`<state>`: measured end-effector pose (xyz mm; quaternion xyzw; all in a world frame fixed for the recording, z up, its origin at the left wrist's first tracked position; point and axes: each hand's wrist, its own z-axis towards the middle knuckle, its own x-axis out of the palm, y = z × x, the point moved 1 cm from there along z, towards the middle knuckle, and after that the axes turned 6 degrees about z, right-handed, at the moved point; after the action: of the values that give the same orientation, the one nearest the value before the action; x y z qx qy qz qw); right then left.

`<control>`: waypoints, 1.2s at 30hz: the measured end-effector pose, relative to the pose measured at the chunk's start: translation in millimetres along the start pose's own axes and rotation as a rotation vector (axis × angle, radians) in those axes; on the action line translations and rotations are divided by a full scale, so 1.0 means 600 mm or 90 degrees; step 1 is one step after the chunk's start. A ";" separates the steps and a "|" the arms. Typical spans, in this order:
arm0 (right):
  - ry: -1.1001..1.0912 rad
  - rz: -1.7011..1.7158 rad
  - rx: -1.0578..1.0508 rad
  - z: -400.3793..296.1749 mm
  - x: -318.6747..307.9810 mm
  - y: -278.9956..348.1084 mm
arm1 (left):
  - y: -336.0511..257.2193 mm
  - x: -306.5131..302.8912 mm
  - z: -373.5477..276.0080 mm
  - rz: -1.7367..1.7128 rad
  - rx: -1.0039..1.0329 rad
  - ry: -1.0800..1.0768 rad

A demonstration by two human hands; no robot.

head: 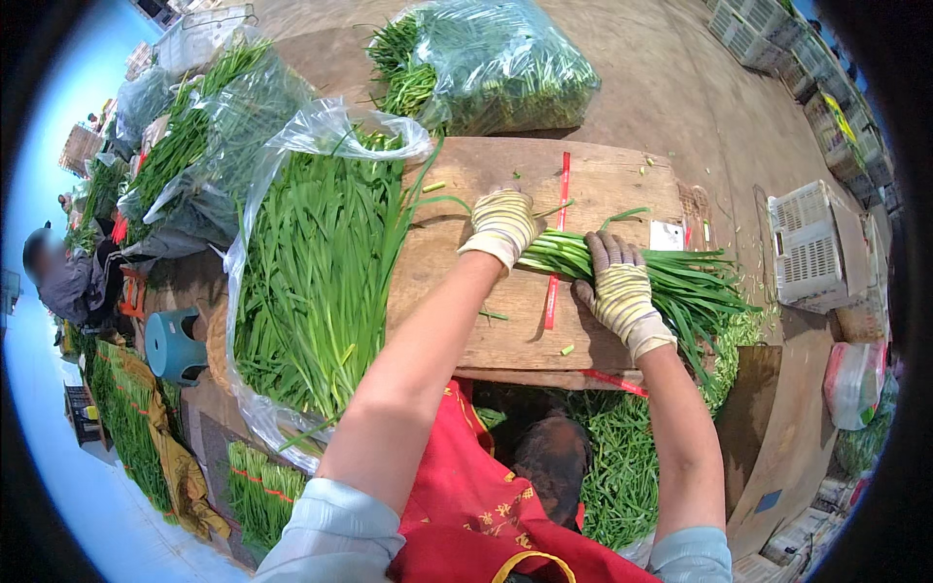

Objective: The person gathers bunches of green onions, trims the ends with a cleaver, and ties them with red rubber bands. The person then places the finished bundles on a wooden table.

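A bunch of garlic chives (681, 275) lies crosswise on a wooden board (481, 321), its pale stems to the left and leaves hanging past the right edge. My left hand (505, 222), in a striped knit glove, is curled around the stem ends. In a matching glove, my right hand (619, 288) grips the bunch from above, thumb on the near side and fingers on the far side. Under the stems runs a red tape strip (551, 306). Short cut stem pieces and a loose leaf (625, 213) lie on the board.
Left of the board, an open plastic bag (240, 255) holds loose chives (313, 270). Beyond stands a wrapped chive bale (510, 73). A blue stool (171, 342) and a seated person (69, 284) are at left. White crates (809, 244) stand right; trimmings (619, 466) lie below the board.
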<state>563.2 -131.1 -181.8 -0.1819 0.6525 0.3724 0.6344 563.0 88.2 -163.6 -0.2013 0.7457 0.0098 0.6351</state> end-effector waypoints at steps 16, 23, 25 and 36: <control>0.044 -0.022 0.012 0.006 0.001 0.008 | 0.230 -0.147 -0.067 -0.120 -0.199 -0.308; 0.024 -0.145 -0.030 0.006 -0.036 0.016 | 0.382 -0.073 -0.418 -0.421 -0.246 -0.476; -0.049 -0.103 -0.060 0.010 -0.078 0.099 | 0.431 -0.011 -0.531 -0.459 -0.353 -0.399; 0.441 0.711 0.257 -0.081 0.218 0.563 | 0.441 0.172 -0.659 -0.521 -0.457 0.002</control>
<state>273.2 86.7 -225.8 0.1946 0.8703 0.4352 0.1234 95.9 194.5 -249.4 -0.6794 0.5572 0.0150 0.4771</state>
